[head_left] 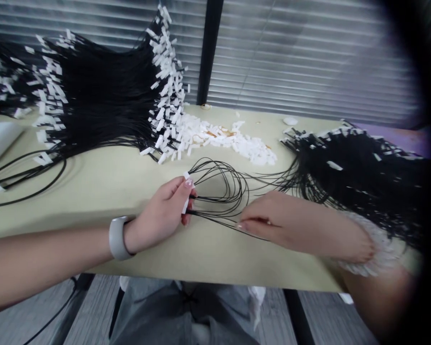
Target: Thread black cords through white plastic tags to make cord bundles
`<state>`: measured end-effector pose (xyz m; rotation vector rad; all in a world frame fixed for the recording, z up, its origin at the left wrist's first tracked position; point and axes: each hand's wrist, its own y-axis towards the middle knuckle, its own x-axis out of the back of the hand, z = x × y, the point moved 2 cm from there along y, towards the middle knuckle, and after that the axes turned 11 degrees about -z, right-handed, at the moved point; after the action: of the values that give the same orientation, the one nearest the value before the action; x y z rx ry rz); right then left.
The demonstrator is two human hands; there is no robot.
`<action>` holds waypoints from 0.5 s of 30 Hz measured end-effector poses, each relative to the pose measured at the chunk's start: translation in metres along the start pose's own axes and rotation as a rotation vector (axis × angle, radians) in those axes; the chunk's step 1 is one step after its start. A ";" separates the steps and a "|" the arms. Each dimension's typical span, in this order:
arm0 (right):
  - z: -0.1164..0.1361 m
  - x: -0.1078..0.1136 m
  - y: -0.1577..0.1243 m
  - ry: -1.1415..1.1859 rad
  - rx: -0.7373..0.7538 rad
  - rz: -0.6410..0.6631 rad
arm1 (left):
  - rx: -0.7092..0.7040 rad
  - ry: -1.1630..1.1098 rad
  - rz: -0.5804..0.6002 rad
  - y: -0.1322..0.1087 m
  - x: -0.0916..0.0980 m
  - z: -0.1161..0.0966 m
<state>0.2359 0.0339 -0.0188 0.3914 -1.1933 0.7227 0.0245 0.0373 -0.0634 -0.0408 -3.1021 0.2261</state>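
My left hand pinches a small group of thin black cables by their white end tags. From there the cables bow out to the right in loose loops. My right hand is closed around the lower strands, thumb and fingertips pressed together, a short way right of the left hand. Part of the cables is hidden behind its fingers. Beyond the right hand, more strands run toward a large black cable pile with pale ends.
A tall stack of black cables with white tags stands at the back left. White scraps lie in a heap beside it on the pale table. A looped black cable sits at the left. Blinds rise behind.
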 end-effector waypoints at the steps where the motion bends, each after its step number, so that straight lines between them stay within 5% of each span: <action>1: 0.007 -0.002 0.003 0.024 0.026 -0.008 | 0.002 0.012 0.005 0.000 0.000 0.000; 6: 0.030 -0.018 0.019 0.118 0.069 -0.136 | -0.013 0.062 0.037 -0.003 -0.002 -0.003; 15: 0.031 -0.027 0.024 0.260 0.089 -0.346 | -0.078 0.182 0.128 -0.009 -0.003 -0.007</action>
<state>0.1924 0.0239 -0.0361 0.5450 -0.8230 0.5075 0.0275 0.0295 -0.0550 -0.2480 -2.9273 0.0977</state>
